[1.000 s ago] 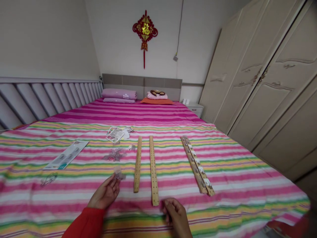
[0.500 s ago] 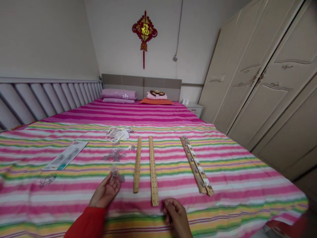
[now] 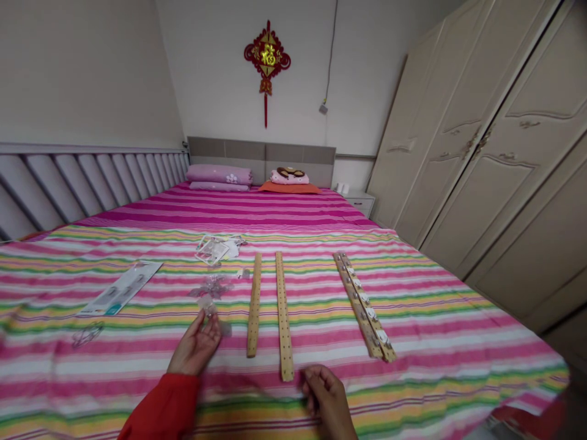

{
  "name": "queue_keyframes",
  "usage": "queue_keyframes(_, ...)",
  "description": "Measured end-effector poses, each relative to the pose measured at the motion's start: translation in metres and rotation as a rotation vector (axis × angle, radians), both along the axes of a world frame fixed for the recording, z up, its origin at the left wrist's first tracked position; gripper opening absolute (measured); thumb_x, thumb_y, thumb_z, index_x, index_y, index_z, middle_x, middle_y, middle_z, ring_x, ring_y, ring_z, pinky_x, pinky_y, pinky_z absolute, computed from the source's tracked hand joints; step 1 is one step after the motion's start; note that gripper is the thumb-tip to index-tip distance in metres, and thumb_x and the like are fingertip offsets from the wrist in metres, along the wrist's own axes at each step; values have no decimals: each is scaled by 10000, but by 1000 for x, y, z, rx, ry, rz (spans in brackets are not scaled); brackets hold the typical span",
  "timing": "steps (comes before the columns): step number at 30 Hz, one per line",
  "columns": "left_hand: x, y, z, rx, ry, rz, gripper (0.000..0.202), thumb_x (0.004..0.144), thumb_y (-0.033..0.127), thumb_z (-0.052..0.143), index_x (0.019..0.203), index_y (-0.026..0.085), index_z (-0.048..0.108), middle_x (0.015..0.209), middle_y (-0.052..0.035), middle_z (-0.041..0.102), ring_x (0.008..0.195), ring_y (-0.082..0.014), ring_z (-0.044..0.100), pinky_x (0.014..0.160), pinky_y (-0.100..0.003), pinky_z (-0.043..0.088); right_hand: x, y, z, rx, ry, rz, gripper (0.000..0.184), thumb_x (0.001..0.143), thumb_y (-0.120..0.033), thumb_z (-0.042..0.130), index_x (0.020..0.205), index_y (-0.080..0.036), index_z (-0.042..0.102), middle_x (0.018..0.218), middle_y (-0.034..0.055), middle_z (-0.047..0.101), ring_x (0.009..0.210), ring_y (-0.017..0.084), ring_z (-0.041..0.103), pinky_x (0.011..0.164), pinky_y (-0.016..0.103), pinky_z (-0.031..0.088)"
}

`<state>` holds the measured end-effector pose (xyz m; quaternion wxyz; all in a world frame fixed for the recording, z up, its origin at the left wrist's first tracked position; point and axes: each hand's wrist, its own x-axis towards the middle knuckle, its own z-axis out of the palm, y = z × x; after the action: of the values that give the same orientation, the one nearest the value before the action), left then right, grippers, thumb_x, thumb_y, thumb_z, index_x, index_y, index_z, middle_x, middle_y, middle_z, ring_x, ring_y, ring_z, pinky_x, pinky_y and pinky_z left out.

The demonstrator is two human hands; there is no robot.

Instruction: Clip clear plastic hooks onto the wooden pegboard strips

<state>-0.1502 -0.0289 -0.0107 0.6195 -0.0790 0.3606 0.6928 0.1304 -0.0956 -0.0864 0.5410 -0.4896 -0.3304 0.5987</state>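
Observation:
My left hand [image 3: 196,347], in a red sleeve, rests palm up on the striped bedspread [image 3: 435,318], its fingertips pinching a small clear plastic piece [image 3: 207,305]. My right hand [image 3: 326,400] sits curled near the front edge, just below the near end of a long perforated wooden strip [image 3: 283,315]. A shorter wooden strip [image 3: 254,304] lies beside it to the left. Farther right lies a wooden strip fitted with white knobs [image 3: 364,305].
A white and blue package card [image 3: 121,288], clear plastic hooks [image 3: 211,285], opened wrappers [image 3: 215,247] and a wire piece [image 3: 87,333] are scattered on the left. Pillows [image 3: 221,175] lie at the headboard. A cream wardrobe [image 3: 495,140] lines the right wall.
My left hand has lifted the clear plastic piece slightly farther away and turned a little. The right hand has stayed put.

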Motion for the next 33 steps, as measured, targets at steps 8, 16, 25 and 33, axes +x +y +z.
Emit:
queue_keyframes(8, 19, -7, 8, 98, 48, -4, 242, 913, 60, 404, 815, 137, 611, 677, -1, 614, 525, -40, 561, 457, -119, 472, -7, 11, 23, 91, -7, 74, 445, 604, -560, 756, 659, -139, 622, 509, -9, 603, 339, 50, 421, 347, 170, 292)
queue_keyframes(16, 46, -22, 17, 182, 453, -59, 164, 782, 15, 591, 849, 150, 656, 735, 13, 640, 553, -42, 576, 497, -121, 487, -29, 27, 64, 147, 100, 130, 460, 554, -555, 793, 666, -147, 612, 507, -27, 589, 330, 59, 447, 338, 182, 328)
queue_keyframes(25, 101, -50, -3, 124, 514, -362, 319, 576, 298, 824, 827, 161, 682, 628, 30, 604, 565, -56, 534, 507, -129, 417, -33, 29, 61, 185, 51, 134, 448, 614, -572, 747, 744, -155, 648, 500, -39, 548, 356, 73, 438, 363, 200, 348)
queue_keyframes(33, 96, -48, 14, 302, 1008, -686, 286, 525, 384, 799, 660, 151, 703, 606, -23, 671, 610, -149, 590, 622, -256, 457, -9, 27, 67, 400, -249, 8, 346, 663, -492, 741, 806, -176, 752, 766, 57, 654, 672, 169, 567, 596, 268, 455)
